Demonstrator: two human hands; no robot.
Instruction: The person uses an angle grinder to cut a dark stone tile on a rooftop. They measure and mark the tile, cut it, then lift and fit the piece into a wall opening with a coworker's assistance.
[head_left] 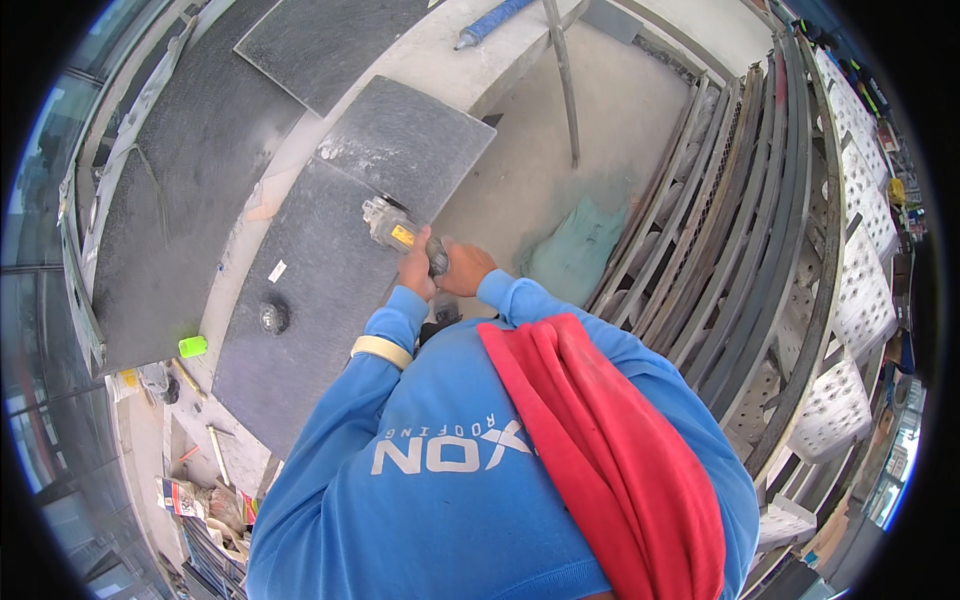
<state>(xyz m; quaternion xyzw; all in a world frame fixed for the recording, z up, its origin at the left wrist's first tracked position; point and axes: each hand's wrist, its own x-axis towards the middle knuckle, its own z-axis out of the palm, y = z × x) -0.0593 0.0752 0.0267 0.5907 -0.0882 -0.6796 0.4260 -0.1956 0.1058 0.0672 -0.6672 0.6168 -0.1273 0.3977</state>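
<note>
A dusty angle grinder (390, 222) with a dark disc and a yellow label is over the right edge of a dark grey stone slab (290, 340), its disc at the slab's surface. My left hand (418, 262) grips the grinder's body from the left. My right hand (465, 268) is closed round its rear part, just right of the left one. Pale dust lies on the upper piece of slab (380, 130). A small dark round object (275, 316) and a small white label (277, 270) sit on the slab to my left. Whether the disc touches the stone, I cannot tell.
More slabs (170, 240) lie left, with a green cup (192, 346). A blue tube (490, 22) rests on the upper ledge (440, 60) near a leaning grey bar (562, 100). Several long metal bars (720, 250) line the right. Clutter (200, 500) fills the lower left.
</note>
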